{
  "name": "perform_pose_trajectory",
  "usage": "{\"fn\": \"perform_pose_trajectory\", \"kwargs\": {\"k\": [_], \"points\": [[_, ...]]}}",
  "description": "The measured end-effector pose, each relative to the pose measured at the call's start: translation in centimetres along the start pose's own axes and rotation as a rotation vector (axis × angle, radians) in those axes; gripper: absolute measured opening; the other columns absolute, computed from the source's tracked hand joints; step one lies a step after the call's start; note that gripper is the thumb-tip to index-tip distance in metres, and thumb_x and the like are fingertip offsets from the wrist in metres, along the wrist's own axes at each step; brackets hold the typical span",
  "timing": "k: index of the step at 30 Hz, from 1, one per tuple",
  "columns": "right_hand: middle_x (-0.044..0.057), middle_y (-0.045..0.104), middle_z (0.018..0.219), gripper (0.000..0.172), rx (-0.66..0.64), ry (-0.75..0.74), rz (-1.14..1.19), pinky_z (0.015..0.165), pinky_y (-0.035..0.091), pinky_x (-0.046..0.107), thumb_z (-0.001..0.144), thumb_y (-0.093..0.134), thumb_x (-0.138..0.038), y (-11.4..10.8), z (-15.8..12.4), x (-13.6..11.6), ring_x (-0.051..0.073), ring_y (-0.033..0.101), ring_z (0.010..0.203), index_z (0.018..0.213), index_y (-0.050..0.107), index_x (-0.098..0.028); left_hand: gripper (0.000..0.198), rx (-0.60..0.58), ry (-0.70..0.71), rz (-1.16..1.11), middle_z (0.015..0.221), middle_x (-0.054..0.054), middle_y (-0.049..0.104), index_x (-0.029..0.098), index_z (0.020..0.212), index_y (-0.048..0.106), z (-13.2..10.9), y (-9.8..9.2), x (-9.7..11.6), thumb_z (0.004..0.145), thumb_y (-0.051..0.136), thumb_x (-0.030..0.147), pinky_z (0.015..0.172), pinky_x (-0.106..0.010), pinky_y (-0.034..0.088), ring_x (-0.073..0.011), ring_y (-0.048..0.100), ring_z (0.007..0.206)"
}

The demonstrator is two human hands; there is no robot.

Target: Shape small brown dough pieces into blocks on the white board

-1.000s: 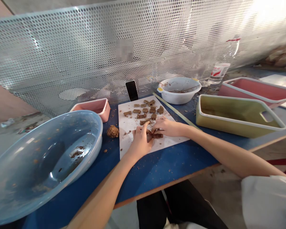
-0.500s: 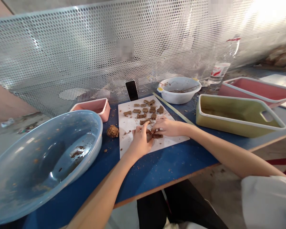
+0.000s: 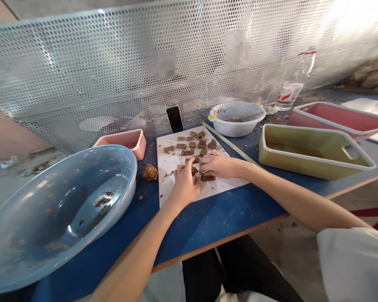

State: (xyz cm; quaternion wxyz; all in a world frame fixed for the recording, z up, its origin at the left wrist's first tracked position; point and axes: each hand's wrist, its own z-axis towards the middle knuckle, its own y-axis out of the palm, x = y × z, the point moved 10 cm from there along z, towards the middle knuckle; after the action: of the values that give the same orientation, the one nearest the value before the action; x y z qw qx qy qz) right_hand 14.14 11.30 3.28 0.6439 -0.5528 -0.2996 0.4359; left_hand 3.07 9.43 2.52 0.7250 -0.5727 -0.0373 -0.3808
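A white board (image 3: 173,163) lies on the blue table (image 3: 208,218), with several small brown clay pieces (image 3: 192,144) laid out at its far end. My left hand (image 3: 185,183) rests on the board, fingers curled, pinching a brown clay piece (image 3: 194,170). My right hand (image 3: 219,165) lies just to its right, fingers closed over more clay; a flat brown piece (image 3: 208,178) shows under it. A rough ball of clay (image 3: 150,172) sits left of the board.
A big blue basin (image 3: 50,209) stands at the left, a small pink tub (image 3: 126,140) behind it. A phone (image 3: 174,119) leans on the perforated metal screen. A white bowl (image 3: 237,118), a thin stick (image 3: 229,144), a yellow tray (image 3: 315,153), a pink tray (image 3: 343,119) and a plastic bottle (image 3: 294,84) stand at the right.
Both hands have shifted slightly away from me on the board; the left hand's fingers have closed in on the clay. The rest of the table is as before.
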Motion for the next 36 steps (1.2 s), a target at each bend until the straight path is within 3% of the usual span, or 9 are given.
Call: {"fn": "perform_pose_trajectory", "kwargs": {"k": [5,9,14,18,30,36], "points": [[0.010,0.074,0.115,0.022,-0.015,-0.011,-0.014,0.096,0.033,0.042,0.106,0.056,-0.011,0.1,0.0,-0.2,0.026,0.063,0.111,0.108,0.076,-0.020,0.079,0.015,-0.012,-0.005,0.108,-0.012,0.075,0.017,0.164,0.043,0.1,-0.2,0.0,0.088,0.064,0.005,0.111,-0.060,0.048,-0.0393,0.059,0.124],[0.010,0.075,0.116,0.020,0.004,-0.009,0.028,0.096,0.035,0.041,0.108,0.057,-0.017,-0.2,-0.2,0.0,0.027,0.064,0.114,0.111,0.077,-0.021,0.074,0.013,-0.013,0.010,0.114,-0.014,0.076,0.015,0.160,0.050,0.2,-0.2,0.2,0.088,0.065,0.004,0.111,-0.058,0.050,-0.0382,0.058,0.123],[0.010,0.074,0.118,0.021,0.023,0.065,-0.005,0.095,0.036,0.041,0.110,0.058,-0.023,-0.7,-0.6,0.9,0.026,0.064,0.109,0.119,0.076,-0.023,0.034,0.053,-0.020,0.133,0.123,-0.013,0.074,0.020,0.112,0.082,0.0,-0.9,0.5,0.088,0.067,0.002,0.110,-0.055,0.051,-0.0376,0.057,0.124],[0.010,0.071,0.113,0.020,0.009,0.055,-0.082,0.094,0.034,0.041,0.110,0.060,-0.024,-0.6,-0.6,0.6,0.025,0.061,0.104,0.114,0.079,-0.023,0.034,0.076,-0.003,0.188,0.124,-0.012,0.073,0.024,0.093,0.089,-0.2,-1.2,0.9,0.086,0.067,-0.001,0.109,-0.058,0.052,-0.0383,0.056,0.124],[0.008,0.067,0.106,0.023,0.068,-0.047,-0.151,0.090,0.025,0.038,0.112,0.058,-0.023,-1.4,-0.3,-1.1,0.022,0.055,0.096,0.102,0.078,-0.019,0.043,-0.004,0.011,0.215,0.126,-0.012,0.071,0.028,0.099,0.093,-0.3,-0.3,1.2,0.087,0.064,-0.001,0.105,-0.059,0.051,-0.0390,0.054,0.123],[0.008,0.069,0.106,0.025,0.083,-0.069,-0.148,0.090,0.025,0.038,0.114,0.054,-0.020,-1.2,-0.4,-1.0,0.022,0.056,0.098,0.106,0.077,-0.019,0.040,0.010,0.024,0.217,0.128,-0.013,0.071,0.025,0.095,0.092,-0.3,-0.3,1.2,0.086,0.063,-0.001,0.105,-0.059,0.051,-0.0392,0.054,0.123]]}}
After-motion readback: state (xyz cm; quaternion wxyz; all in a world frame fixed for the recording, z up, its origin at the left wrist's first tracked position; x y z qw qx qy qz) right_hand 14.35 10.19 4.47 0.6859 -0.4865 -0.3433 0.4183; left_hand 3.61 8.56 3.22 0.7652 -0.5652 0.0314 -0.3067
